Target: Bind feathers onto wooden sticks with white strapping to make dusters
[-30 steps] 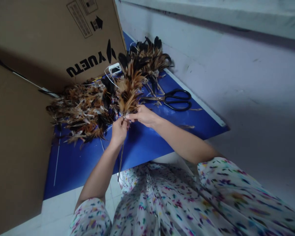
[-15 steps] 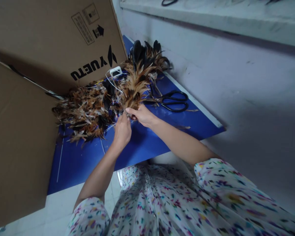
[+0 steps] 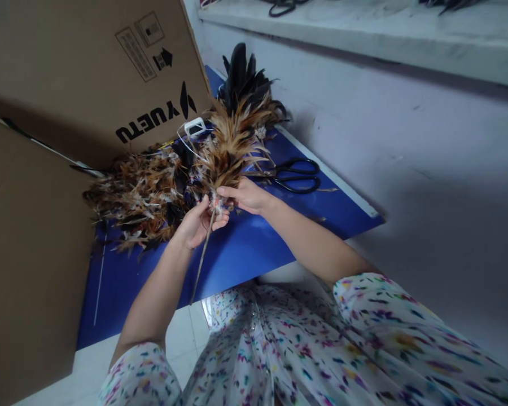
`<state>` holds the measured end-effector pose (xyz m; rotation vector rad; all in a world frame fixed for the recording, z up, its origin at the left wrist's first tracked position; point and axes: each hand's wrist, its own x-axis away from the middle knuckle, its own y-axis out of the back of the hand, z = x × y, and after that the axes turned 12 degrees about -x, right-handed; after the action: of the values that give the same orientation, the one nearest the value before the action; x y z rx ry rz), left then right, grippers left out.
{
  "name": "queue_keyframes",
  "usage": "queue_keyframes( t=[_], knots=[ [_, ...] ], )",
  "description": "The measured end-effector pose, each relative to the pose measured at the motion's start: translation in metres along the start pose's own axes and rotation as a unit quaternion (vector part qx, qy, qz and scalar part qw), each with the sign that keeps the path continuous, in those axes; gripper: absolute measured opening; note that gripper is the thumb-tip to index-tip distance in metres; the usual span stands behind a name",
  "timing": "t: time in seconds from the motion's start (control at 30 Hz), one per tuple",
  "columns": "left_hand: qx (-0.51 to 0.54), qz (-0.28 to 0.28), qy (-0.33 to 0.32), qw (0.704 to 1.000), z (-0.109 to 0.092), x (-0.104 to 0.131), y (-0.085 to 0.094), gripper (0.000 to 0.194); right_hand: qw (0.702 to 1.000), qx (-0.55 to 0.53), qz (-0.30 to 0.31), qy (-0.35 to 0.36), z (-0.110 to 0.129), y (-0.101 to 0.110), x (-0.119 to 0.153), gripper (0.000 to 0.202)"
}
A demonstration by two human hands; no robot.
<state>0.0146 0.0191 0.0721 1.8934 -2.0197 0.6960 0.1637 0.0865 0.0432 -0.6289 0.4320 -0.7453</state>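
A feather duster (image 3: 237, 135) with brown and black feathers slants across the blue tabletop, its thin stick (image 3: 201, 262) sticking out toward me past the table's front edge. My right hand (image 3: 248, 195) pinches the feathers at the base, thumb on top. Below it, my left hand (image 3: 203, 221) is loosely curled about the same base; the stick lies across its fingers, and the thumb is raised beside it. Some whitish and reddish material shows at the binding between both hands. Black-handled scissors (image 3: 298, 175) lie just right of the duster, their blades partly under feathers.
A heap of loose brown feathers (image 3: 139, 194) covers the left of the blue table (image 3: 254, 248). A small white device with a cord (image 3: 195, 127) sits behind it. Cardboard boxes (image 3: 152, 84) stand at the left and back. A wall and a ledge (image 3: 364, 39) border the right.
My left hand has loosened from its pinch and turned palm up, exposing the stick. The duster's black feathers have spread upward. My right hand stays at the base.
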Motion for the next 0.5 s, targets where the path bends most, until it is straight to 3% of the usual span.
queue_keyframes(
  t=[0.3,0.5],
  knots=[
    [0.045,0.062,0.036,0.996,0.003,-0.002,-0.002,0.042,0.999,0.000,0.044,-0.030,-0.001,0.011,-0.001,0.037],
    [0.040,0.105,0.026,0.993,0.011,-0.011,0.005,0.048,0.999,0.026,0.045,-0.016,-0.005,0.016,-0.003,0.033]
  ],
)
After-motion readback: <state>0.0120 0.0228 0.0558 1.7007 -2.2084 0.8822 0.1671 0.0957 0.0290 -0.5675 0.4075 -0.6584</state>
